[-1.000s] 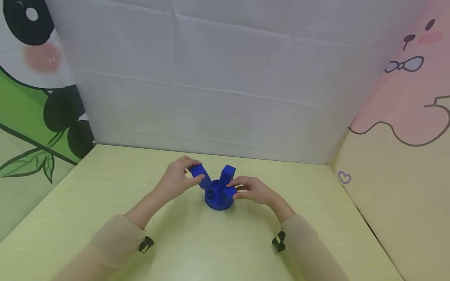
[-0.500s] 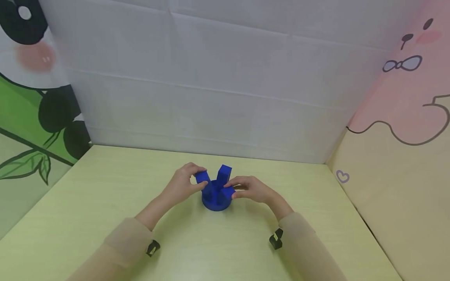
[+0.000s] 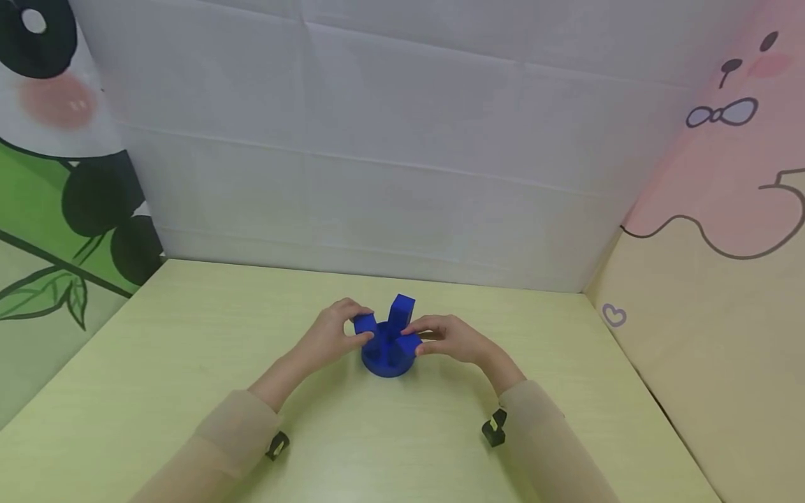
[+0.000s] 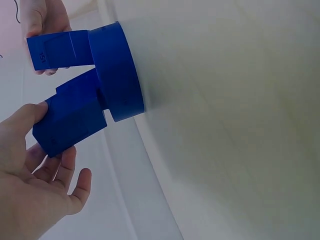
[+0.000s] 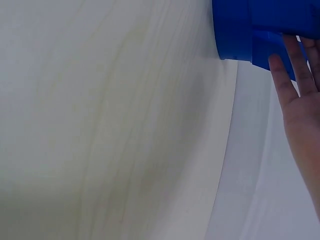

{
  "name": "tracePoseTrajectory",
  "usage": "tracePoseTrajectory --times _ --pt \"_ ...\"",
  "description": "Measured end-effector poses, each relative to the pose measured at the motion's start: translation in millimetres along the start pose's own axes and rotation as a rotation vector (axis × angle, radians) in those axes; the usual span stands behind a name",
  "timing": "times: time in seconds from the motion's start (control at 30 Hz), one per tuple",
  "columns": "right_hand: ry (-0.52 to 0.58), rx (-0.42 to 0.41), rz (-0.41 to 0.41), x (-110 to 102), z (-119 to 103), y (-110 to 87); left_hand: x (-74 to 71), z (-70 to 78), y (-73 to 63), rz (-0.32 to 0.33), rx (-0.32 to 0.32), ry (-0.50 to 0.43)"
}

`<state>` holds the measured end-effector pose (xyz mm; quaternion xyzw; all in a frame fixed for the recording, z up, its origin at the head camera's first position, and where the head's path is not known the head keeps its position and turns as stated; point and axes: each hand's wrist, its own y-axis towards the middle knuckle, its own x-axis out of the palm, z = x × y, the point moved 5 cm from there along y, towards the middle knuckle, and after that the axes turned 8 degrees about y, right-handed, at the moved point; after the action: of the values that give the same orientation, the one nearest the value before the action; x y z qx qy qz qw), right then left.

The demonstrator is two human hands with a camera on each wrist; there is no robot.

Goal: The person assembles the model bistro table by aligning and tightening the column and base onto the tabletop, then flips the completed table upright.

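Observation:
A round blue base (image 3: 385, 368) stands on the table, with blue rectangular blocks rising from it. My left hand (image 3: 328, 337) pinches the left block (image 4: 75, 122) between thumb and fingers. In the left wrist view this block is tilted outward, its lower end right at the base's top. On the other side, my right hand (image 3: 454, 341) holds the right block (image 3: 409, 344), thumb in front and fingers behind. A further block (image 3: 401, 311) stands at the back of the base, touched by neither hand. The right wrist view shows only part of the base (image 5: 232, 30) and fingers.
A pale wood-patterned table (image 3: 390, 447) stretches around the base. White cloth (image 3: 402, 154) hangs behind it. Printed panels with cartoon figures stand at the left (image 3: 94, 195) and right (image 3: 723, 209). Black straps (image 3: 494, 428) show by the sleeves.
My left hand has moved right and slightly down, bringing its block closer over the base and turning it. The right hand keeps its hold on the right block, nearly still.

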<state>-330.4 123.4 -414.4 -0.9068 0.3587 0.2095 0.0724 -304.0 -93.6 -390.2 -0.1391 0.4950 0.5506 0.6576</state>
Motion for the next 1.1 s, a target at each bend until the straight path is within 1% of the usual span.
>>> tracePoseTrajectory --times 0.13,0.23,0.33,0.4,0.47,0.57,0.6,0.67,0.77,0.9,1.0,1.1 --pt "-0.01 0.009 0.016 -0.7 -3.7 -5.3 -0.5 2.2 1.0 -0.011 0.001 -0.008" --pt "-0.015 -0.009 0.037 0.3 -6.9 -10.3 -0.1 3.4 1.2 -0.019 -0.008 -0.012" --pt "-0.014 -0.035 0.09 2.6 -11.4 -14.9 -0.2 5.0 1.0 -0.023 -0.018 -0.013" --pt "-0.03 -0.048 0.162 4.8 -15.3 -17.5 -0.8 6.2 0.4 -0.027 -0.028 -0.012" --pt "-0.06 -0.027 0.262 7.9 -21.0 -19.6 -1.8 7.1 -0.8 -0.03 -0.037 -0.013" --pt "-0.129 0.042 0.417 14.4 -29.4 -23.0 -3.9 8.2 -3.2 -0.033 -0.045 -0.004" --pt "-0.149 0.071 0.455 17.2 -32.1 -23.9 -4.8 8.5 -4.0 -0.033 -0.045 0.002" --pt "-0.184 0.113 0.504 23.1 -37.2 -25.7 -6.1 9.1 -5.3 -0.028 -0.042 0.012" --pt "-0.23 0.143 0.53 31.0 -42.7 -27.4 -6.6 10.0 -6.6 -0.012 -0.039 0.026" --pt "-0.269 0.139 0.553 36.8 -46.1 -30.1 -2.8 10.2 -7.8 0.028 -0.065 0.052" --pt "-0.279 0.13 0.567 38.7 -46.8 -32.2 -0.7 12.7 -8.9 0.062 -0.13 0.053" --pt "-0.277 0.122 0.57 39.3 -47.6 -33.5 -1.3 19.1 -9.8 0.089 -0.2 0.036"
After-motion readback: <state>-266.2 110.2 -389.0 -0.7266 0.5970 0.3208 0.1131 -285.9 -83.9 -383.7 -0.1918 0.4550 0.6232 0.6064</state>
